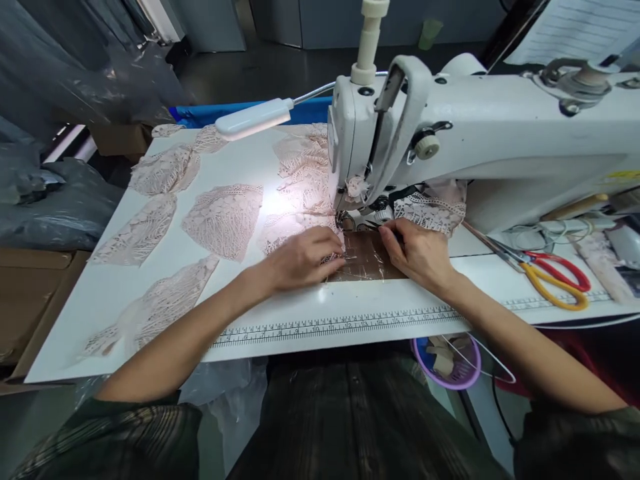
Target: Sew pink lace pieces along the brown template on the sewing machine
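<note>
My left hand [305, 257] lies curled on a pale pink lace piece [295, 223] just left of the needle of the white sewing machine [480, 140], its fingertips pinching the lace edge. On the other side of the needle, my right hand [417, 250] rests on the metal needle plate [367, 257], fingers pressed together near the presser foot on a thin dark tool or thread that I cannot make out. More lace [433, 207] bunches behind the right hand under the machine arm.
Several cut lace pieces [223, 220] are spread over the white table [165, 267] to the left. Red and yellow scissors [555, 277] lie at the right. A lamp [253, 119] hangs over the table. A ruler strip [330, 327] runs along the front edge, a purple bowl [447, 360] below it.
</note>
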Demonstrator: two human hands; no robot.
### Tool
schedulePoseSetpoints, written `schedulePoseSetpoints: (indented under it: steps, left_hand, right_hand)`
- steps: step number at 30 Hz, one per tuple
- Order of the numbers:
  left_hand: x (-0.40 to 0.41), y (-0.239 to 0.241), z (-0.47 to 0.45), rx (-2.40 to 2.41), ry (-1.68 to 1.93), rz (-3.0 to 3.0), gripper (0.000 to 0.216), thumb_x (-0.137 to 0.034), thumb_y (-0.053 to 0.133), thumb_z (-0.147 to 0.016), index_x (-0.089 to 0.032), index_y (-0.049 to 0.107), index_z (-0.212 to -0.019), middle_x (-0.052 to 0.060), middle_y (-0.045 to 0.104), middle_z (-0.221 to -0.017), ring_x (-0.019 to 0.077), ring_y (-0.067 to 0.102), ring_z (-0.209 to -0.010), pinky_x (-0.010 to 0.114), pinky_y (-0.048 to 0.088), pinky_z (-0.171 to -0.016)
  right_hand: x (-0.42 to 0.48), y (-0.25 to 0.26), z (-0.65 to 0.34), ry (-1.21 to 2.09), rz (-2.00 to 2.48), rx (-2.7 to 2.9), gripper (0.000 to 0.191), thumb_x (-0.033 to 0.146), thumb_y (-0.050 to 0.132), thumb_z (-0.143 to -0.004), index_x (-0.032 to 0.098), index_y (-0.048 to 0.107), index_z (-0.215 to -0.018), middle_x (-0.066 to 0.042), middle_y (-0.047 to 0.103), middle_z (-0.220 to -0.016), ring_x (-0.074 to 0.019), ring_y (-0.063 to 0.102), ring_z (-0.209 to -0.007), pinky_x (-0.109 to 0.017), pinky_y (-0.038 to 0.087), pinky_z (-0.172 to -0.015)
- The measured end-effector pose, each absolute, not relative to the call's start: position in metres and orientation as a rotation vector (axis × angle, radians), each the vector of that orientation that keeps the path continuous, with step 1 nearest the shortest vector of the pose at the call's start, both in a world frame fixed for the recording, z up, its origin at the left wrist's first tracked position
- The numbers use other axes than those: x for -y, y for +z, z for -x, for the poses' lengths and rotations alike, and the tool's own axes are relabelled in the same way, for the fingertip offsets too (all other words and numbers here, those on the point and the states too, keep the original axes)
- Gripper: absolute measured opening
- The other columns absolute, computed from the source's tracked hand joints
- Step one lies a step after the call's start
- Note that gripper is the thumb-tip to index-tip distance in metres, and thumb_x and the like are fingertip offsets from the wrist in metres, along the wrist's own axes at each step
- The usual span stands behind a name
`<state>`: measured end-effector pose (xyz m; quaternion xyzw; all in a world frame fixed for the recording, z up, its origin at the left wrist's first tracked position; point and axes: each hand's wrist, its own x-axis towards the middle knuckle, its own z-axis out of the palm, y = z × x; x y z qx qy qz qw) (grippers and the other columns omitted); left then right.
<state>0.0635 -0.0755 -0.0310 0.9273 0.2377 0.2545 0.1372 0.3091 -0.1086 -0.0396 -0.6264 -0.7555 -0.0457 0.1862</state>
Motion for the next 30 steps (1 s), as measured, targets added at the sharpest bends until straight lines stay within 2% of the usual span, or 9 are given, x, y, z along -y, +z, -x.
schedulePoseSetpoints:
  steps: [2, 4, 7, 10, 14, 16, 19, 24, 30]
  left_hand:
    - [0.087, -0.039, -0.074, -0.666, 0.645, -2.811, 0.025, -0.03, 0.057, -0.094, -0.011, 0.068, -0.107, 0.017, 0.069, -0.117, 0.0252, 0.065, -0.107, 0.046, 0.052, -0.091]
    - [0.1, -0.04, -0.08, -0.618, 0.564, -2.877, 0.026, -0.032, 0.059, -0.093, -0.012, 0.069, -0.107, 0.019, 0.067, -0.124, 0.0289, 0.064, -0.111, 0.054, 0.047, -0.097]
    - [0.112, -0.032, -0.078, -0.267, 0.437, -2.703, 0.024, -0.036, 0.064, -0.089, -0.02, 0.071, -0.073, 0.007, 0.076, -0.084, 0.0186, 0.069, -0.075, 0.043, 0.054, -0.085]
    - [0.106, -0.028, -0.072, -0.225, 0.551, -2.507, 0.041, -0.031, 0.06, -0.091, -0.022, 0.059, -0.051, -0.004, 0.058, -0.046, 0.0097, 0.054, -0.045, 0.03, 0.055, -0.062]
    - [0.083, -0.038, -0.067, -0.708, 0.878, -2.532, 0.016, -0.02, 0.052, -0.093, -0.015, 0.068, -0.093, 0.008, 0.072, -0.087, 0.016, 0.067, -0.079, 0.032, 0.059, -0.068]
    - [0.073, -0.045, -0.066, -0.79, 0.85, -2.568, 0.023, -0.017, 0.051, -0.093, -0.01, 0.063, -0.111, 0.014, 0.068, -0.105, 0.0191, 0.066, -0.094, 0.035, 0.06, -0.077]
    - [0.067, -0.049, -0.064, -0.769, 0.741, -2.598, 0.022, -0.015, 0.05, -0.092, -0.01, 0.064, -0.109, 0.014, 0.066, -0.107, 0.0193, 0.065, -0.098, 0.037, 0.058, -0.085]
    - [0.064, -0.05, -0.063, -0.817, 0.736, -2.558, 0.017, -0.018, 0.054, -0.092, -0.013, 0.069, -0.099, 0.01, 0.069, -0.103, 0.017, 0.068, -0.092, 0.033, 0.06, -0.084]
    - [0.065, -0.051, -0.066, -0.862, 0.902, -2.559, 0.014, -0.017, 0.056, -0.092, -0.014, 0.07, -0.093, 0.007, 0.072, -0.094, 0.0143, 0.069, -0.085, 0.028, 0.061, -0.076]
  right_hand:
    - [0.109, -0.04, -0.304, -0.174, 1.822, 2.124, 0.048, 0.046, 0.032, -0.101, 0.014, 0.067, -0.098, -0.012, 0.073, -0.085, -0.0205, 0.062, -0.061, -0.029, 0.022, -0.05]
    - [0.109, -0.041, -0.3, -0.215, 1.848, 2.112, 0.047, 0.045, 0.032, -0.101, 0.013, 0.066, -0.101, -0.014, 0.073, -0.09, -0.0206, 0.062, -0.061, -0.029, 0.021, -0.049]
    - [0.109, -0.043, -0.299, -0.235, 1.875, 2.072, 0.045, 0.04, 0.03, -0.101, 0.012, 0.063, -0.112, -0.017, 0.072, -0.101, -0.0209, 0.062, -0.062, -0.029, 0.024, -0.049]
    - [0.108, -0.046, -0.299, -0.163, 1.87, 2.077, 0.043, 0.034, 0.027, -0.101, 0.01, 0.056, -0.122, -0.019, 0.07, -0.109, -0.0226, 0.063, -0.067, -0.029, 0.031, -0.049]
    - [0.106, -0.048, -0.296, -0.067, 1.825, 2.156, 0.04, 0.026, 0.031, -0.099, 0.006, 0.053, -0.126, -0.022, 0.067, -0.107, -0.028, 0.063, -0.079, -0.036, 0.044, -0.06]
    - [0.103, -0.047, -0.294, -0.104, 1.791, 2.178, 0.035, 0.023, 0.036, -0.096, 0.006, 0.059, -0.116, -0.024, 0.065, -0.107, -0.0328, 0.061, -0.092, -0.043, 0.048, -0.073]
    - [0.093, -0.042, -0.289, -0.014, 1.646, 2.189, 0.026, 0.016, 0.042, -0.09, 0.01, 0.066, -0.098, -0.022, 0.064, -0.109, -0.0334, 0.057, -0.102, -0.046, 0.048, -0.085]
    - [0.074, -0.041, -0.283, 0.581, 1.471, 2.165, 0.023, 0.011, 0.047, -0.082, 0.016, 0.068, -0.088, -0.009, 0.071, -0.091, -0.0224, 0.064, -0.082, -0.036, 0.05, -0.078]
    - [0.076, -0.056, -0.288, 0.624, 1.304, 2.132, 0.025, 0.017, 0.047, -0.085, 0.015, 0.072, -0.088, -0.008, 0.068, -0.094, -0.0161, 0.06, -0.074, -0.031, 0.047, -0.072]
